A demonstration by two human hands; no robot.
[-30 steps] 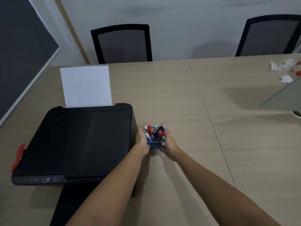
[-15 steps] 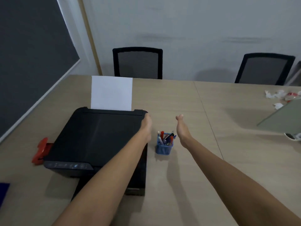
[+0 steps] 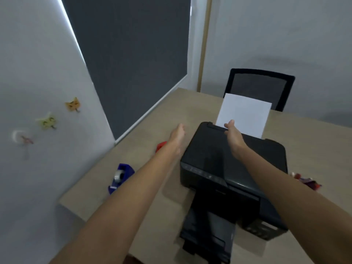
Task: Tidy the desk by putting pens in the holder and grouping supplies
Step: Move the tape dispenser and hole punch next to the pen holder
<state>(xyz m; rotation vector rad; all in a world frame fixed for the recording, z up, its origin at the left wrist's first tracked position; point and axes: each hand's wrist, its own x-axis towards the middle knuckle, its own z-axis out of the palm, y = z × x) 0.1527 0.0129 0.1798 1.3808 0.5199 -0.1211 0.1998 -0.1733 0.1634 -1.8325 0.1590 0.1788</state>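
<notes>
Both my arms reach forward with nothing in either hand. My left hand (image 3: 177,133) is open above the desk, just left of the black printer (image 3: 228,164). My right hand (image 3: 233,134) is open over the printer's back edge, near the white sheet (image 3: 245,115) standing in its feeder. A blue tape dispenser (image 3: 120,177) sits near the desk's left edge. A red object (image 3: 161,146) lies beyond it, partly hidden by my left forearm. Blurred red and blue pen tips (image 3: 307,181) show right of the printer, behind my right forearm; the holder itself is hidden.
The wooden desk (image 3: 152,119) ends at a corner on the left, close to the wall. A dark blind covers the window behind. A black mesh chair (image 3: 261,85) stands at the far side. The printer's output tray (image 3: 207,239) sticks out toward me.
Both hands let go of the pen holder and opened. The view swung left, so the holder slid to the right edge and the tape dispenser came into sight. My hands now hover by the printer.
</notes>
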